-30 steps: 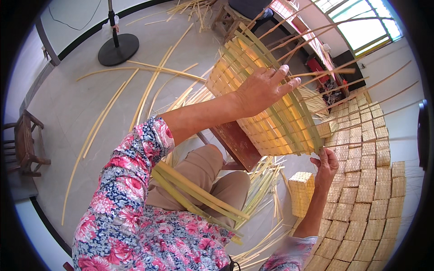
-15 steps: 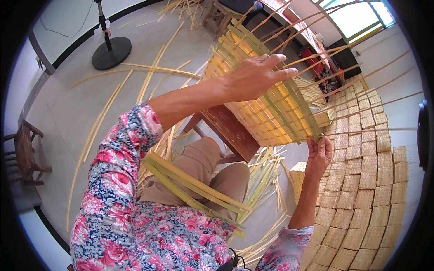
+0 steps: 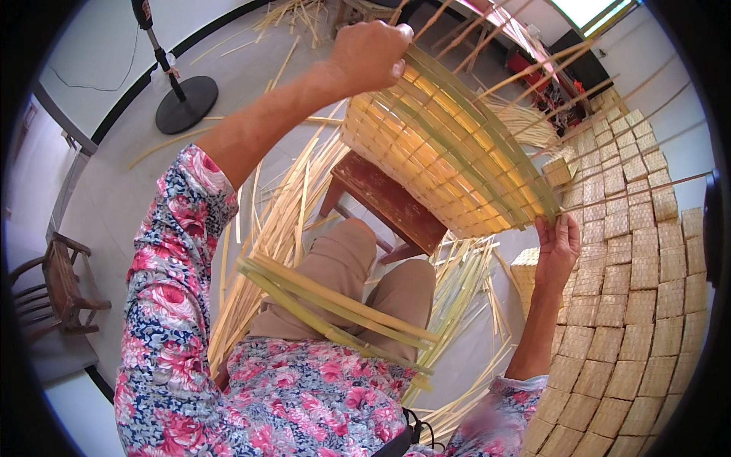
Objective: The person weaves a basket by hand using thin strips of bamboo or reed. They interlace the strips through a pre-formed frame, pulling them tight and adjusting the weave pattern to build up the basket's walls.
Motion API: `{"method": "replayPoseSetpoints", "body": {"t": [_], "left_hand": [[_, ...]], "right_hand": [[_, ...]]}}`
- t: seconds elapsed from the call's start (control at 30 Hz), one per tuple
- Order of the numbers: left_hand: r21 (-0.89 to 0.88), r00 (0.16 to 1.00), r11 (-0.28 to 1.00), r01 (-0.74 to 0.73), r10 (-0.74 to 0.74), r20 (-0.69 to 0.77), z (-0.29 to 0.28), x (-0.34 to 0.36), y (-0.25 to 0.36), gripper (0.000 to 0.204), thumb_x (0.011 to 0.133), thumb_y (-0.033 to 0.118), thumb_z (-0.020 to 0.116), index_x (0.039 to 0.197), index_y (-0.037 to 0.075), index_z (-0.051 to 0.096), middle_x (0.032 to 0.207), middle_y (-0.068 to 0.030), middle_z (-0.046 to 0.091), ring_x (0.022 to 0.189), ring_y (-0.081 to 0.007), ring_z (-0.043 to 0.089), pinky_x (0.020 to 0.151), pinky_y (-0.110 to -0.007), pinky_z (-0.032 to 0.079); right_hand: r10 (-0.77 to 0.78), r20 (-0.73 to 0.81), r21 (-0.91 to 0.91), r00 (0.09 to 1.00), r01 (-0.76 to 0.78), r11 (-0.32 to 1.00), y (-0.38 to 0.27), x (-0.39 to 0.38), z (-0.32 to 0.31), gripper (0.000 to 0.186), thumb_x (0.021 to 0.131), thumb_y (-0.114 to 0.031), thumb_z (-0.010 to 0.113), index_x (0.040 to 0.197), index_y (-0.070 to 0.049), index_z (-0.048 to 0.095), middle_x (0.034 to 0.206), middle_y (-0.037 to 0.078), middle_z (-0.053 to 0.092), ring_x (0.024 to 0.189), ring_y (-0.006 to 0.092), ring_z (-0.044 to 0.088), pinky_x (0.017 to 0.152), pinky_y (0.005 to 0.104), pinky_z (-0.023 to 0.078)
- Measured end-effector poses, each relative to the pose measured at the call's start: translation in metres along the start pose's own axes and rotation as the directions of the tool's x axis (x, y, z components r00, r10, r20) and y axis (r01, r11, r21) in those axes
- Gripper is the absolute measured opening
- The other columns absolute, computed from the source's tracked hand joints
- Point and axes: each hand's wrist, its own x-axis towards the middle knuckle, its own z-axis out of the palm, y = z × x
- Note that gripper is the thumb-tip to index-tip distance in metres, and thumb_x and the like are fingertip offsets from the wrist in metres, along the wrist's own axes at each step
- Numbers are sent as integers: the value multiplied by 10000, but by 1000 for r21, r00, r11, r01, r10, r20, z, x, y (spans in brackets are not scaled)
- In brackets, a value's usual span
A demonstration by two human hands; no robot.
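Note:
A half-woven bamboo basket (image 3: 438,152) hangs tilted above a dark red wooden stool, its long upright stakes (image 3: 525,87) sticking out to the upper right. My left hand (image 3: 373,57) is closed at the basket's far left corner, fingers curled by the rim; its fingertips are partly hidden. At the near right corner my right hand (image 3: 558,247) pinches the end of a green rim strip (image 3: 506,145). Several loose green and yellow bamboo strips (image 3: 335,305) lie across my lap.
The red stool (image 3: 388,202) stands in front of my knees. Many cut strips (image 3: 282,221) cover the floor around it. Stacked woven baskets (image 3: 624,289) line the right side. A round black stand base (image 3: 186,105) and a wooden chair (image 3: 68,282) are at the left.
My left hand has moved from over the basket's middle to its far left corner and closed there. The basket has shifted slightly right, with my right hand still pinching its near corner.

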Motion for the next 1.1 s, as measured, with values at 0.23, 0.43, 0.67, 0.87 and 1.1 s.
{"method": "replayPoseSetpoints", "body": {"t": [0.23,0.43,0.67,0.87,1.1], "left_hand": [[54,989,997,-49,40,145,-5,22,-11,254,802,162,640,976,-22,668,875,-252,684,884,-413,686,819,-483,547],[-105,990,985,-139,136,-34,7,19,-24,167,760,121,612,778,-45,622,764,-274,645,785,-468,654,708,-526,522],[-400,994,917,17,-58,-90,-22,-9,9,173,827,124,647,939,-7,634,733,-203,663,695,-387,679,639,-488,530],[-134,986,985,-109,90,-141,-1,-3,18,175,859,184,674,982,70,725,708,-126,689,641,-298,682,639,-395,546],[-350,993,933,-83,49,-106,0,23,19,151,721,148,680,739,-2,695,724,-219,676,675,-372,687,643,-441,552]], "right_hand": [[-13,-54,-6,998,12,1000,2,3,2,168,1032,-145,580,1113,-9,639,1034,77,682,896,175,697,833,330,620],[-31,-55,-4,998,31,1000,6,6,5,173,1030,-144,584,1123,-10,641,1026,74,684,888,171,695,831,337,619],[-22,-77,10,997,23,1000,6,3,0,166,1032,-130,576,1132,-12,637,1028,77,684,878,171,695,837,339,621],[-11,-58,4,998,12,1000,9,2,2,167,1033,-127,572,1135,-9,634,1040,79,683,909,173,696,846,334,621],[-40,-56,-3,998,40,999,6,2,4,170,1031,-137,580,1130,-14,642,1036,73,682,903,166,691,839,328,620]]}}
